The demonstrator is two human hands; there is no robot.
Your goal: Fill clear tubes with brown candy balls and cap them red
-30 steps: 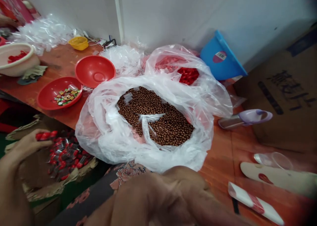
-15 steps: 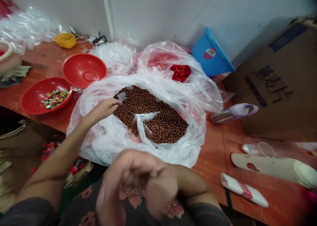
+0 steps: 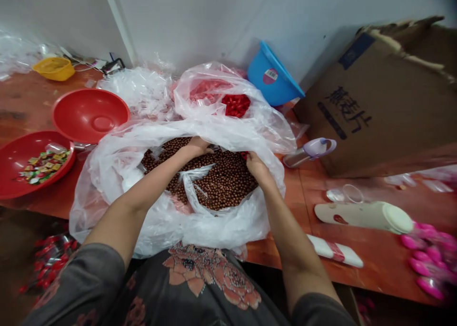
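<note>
A large translucent plastic bag [image 3: 117, 154] lies open in front of me, filled with small round brown balls [image 3: 228, 183]. My left hand [image 3: 198, 146] reaches in at the far side of the balls. Its fingers are drawn together at a small clear plastic piece [image 3: 214, 148]; the bag's edge partly hides them, and I cannot make out a hold. At the bag's right inner edge, my right hand [image 3: 255, 164] is closed around a small red object [image 3: 244, 154], mostly hidden. Another clear plastic piece [image 3: 156, 152] lies on the balls at left. A twisted strip of bag [image 3: 194, 173] crosses the middle.
Two red bowls stand at left, one bare [image 3: 91, 114], the other [image 3: 10, 150] holding wrapped sweets. Behind are clear plastic pieces [image 3: 139, 88], a bag of red pieces [image 3: 235, 105] and a blue basin [image 3: 273, 76]. A carton [image 3: 378, 102] and bottle [image 3: 310, 151] stand at right.
My left hand has moved right and farther into the bag. My right hand, blurred near my body before, now reaches to the bag's right edge. The view has shifted right.
</note>
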